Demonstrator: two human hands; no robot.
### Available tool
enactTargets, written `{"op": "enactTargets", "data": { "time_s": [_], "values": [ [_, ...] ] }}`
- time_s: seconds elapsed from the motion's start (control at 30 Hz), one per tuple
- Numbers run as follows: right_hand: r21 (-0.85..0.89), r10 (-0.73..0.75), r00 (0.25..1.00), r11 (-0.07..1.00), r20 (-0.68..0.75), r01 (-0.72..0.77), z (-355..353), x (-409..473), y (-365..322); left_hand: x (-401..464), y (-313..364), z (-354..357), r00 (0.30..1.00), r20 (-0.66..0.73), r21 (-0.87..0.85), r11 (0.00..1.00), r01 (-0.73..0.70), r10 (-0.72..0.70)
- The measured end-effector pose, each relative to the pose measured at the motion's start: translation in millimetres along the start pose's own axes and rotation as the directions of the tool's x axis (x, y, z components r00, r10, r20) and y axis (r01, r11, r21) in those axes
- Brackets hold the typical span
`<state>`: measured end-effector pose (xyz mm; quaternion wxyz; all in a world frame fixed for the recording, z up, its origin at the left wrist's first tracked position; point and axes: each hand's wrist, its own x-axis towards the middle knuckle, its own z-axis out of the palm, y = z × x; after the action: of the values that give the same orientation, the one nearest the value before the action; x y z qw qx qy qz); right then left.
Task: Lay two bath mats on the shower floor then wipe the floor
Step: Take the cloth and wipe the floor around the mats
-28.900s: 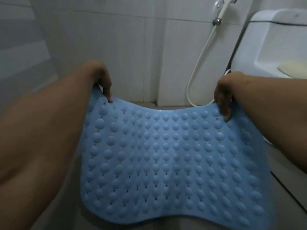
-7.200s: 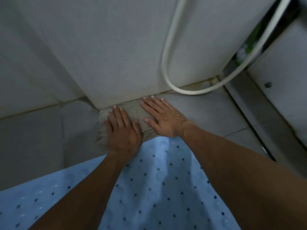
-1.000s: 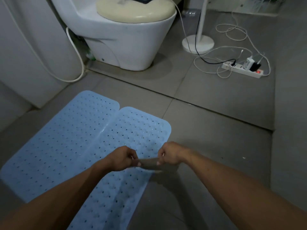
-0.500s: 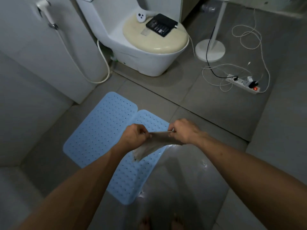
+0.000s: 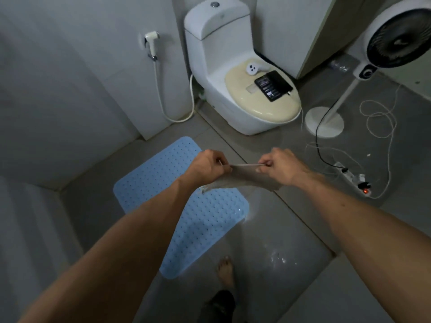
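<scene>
Both hands up: left hand (image 5: 207, 165) and right hand (image 5: 278, 165) pinch the cloth (image 5: 242, 177) taut, long axis nine-to-three, hanging above the mats (image 5: 186, 210) at six o'clock on the floor (image 5: 279, 229).

Bare forearms, no sleeves; bare foot (image 5: 225, 271); perhaps dark shorts (image 5: 219, 304) at the knee.

Two bath mats (image 5: 168, 183) lie side by side on the floor (image 5: 291, 241), before the toilet (image 5: 233, 89). A fan (image 5: 326, 117) stands right of the toilet, a power strip (image 5: 352, 178) nearer.
</scene>
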<state>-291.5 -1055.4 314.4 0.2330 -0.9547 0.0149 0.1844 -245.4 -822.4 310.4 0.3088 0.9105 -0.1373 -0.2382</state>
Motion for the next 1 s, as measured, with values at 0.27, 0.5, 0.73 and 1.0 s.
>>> {"op": "enactTargets", "data": {
  "time_s": [0.27,0.5,0.73,1.0],
  "values": [
    [-0.068,-0.093,0.995,0.993,0.024,0.094,-92,49,-44,19,34,-88,0.995,-0.097,0.009,1.0,-0.024,0.025],
    [-0.212,-0.229,0.97,0.947,0.083,0.242,-154,90,-98,22,44,-145,0.98,-0.192,0.061,0.996,0.065,-0.053],
    [-0.213,-0.465,0.868,0.843,0.173,0.494,-196,134,-151,2,63,-193,0.906,-0.355,0.077,0.959,0.272,-0.229],
    [-0.031,-0.759,0.623,0.63,0.191,0.776,-223,139,-234,-73,79,-209,0.642,-0.627,-0.038,0.841,0.54,-0.441]
  ]
}}
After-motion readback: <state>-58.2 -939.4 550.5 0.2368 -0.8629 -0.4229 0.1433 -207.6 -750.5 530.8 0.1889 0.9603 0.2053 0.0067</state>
